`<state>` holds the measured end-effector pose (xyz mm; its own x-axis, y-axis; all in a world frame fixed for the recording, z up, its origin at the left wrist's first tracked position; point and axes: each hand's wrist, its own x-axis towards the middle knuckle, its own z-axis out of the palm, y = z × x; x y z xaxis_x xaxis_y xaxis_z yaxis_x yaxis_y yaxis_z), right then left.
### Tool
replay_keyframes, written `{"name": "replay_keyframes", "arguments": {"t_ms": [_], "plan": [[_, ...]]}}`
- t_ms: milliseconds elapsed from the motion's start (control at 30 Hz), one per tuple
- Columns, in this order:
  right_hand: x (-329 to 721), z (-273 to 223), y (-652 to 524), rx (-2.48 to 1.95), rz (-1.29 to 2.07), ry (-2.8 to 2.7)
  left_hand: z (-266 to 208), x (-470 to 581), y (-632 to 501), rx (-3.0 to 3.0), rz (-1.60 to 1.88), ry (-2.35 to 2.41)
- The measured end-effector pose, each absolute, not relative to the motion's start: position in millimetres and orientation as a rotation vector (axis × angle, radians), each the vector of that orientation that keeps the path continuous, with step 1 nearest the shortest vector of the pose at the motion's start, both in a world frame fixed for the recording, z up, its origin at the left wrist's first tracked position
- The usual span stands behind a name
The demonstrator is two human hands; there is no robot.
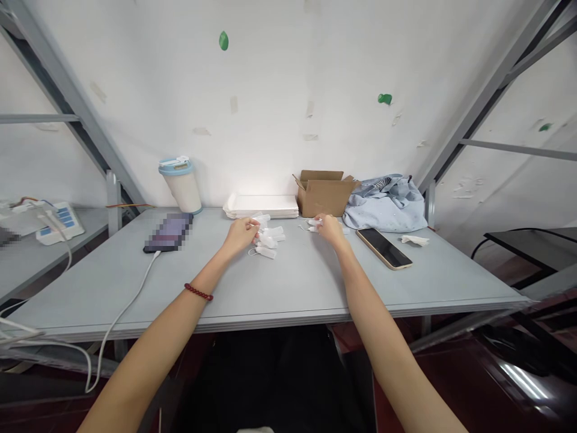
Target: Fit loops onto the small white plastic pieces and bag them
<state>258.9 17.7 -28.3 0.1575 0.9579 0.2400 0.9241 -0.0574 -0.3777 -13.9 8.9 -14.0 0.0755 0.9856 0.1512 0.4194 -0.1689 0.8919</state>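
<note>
Several small translucent white tags with thin string loops lie in a loose pile (270,239) on the grey table, left of its middle. At the pile's far left edge, the fingers of my left hand (240,236) are pinched together at one of these tags (261,218); its string end is hidden by the fingers. In front of the cardboard box, my right hand (331,228) reaches down with its fingertips closed on another white tag (314,223). More pale tags show around those fingertips, partly covered by the hand.
Behind the hands stand a white paper stack (264,205), an open cardboard box (322,198) and a bunched light-blue cloth (387,201). A phone (385,248) and crumpled tissue (415,240) lie right. Left are a cup (181,186) and a phone (169,233) on a cable (128,307).
</note>
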Motion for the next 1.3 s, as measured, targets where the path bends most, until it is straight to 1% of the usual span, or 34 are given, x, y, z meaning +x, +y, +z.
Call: {"name": "replay_keyframes", "arguments": {"t_ms": [133, 233, 467, 633, 833, 1300], "plan": [[257.6, -26.7, 19.2, -1.945, 0.121, -1.731, -14.9, -13.7, 8.6, 1.692, 1.058, 1.394], [254.9, -22.3, 20.1, -1.804, 0.204, -1.65, -14.2, -13.4, 8.5, 1.672, 1.065, 1.386], [238.0, -6.6, 11.4, -1.344, 0.744, -1.314, -8.1, -9.2, 4.8, 1.608, 1.053, 1.324], [226.6, -1.5, 4.5, -1.2, 0.942, -1.257, -10.3, -7.5, 5.0, 1.554, 1.057, 1.218], [216.1, -1.9, 0.0, -1.15, 1.019, -1.303, -9.2, -6.8, 2.3, 1.493, 1.036, 1.165], [205.9, -7.0, -2.0, -1.142, 0.995, -1.38, -10.3, -6.8, 0.9, 1.603, 0.996, 1.092]]}}
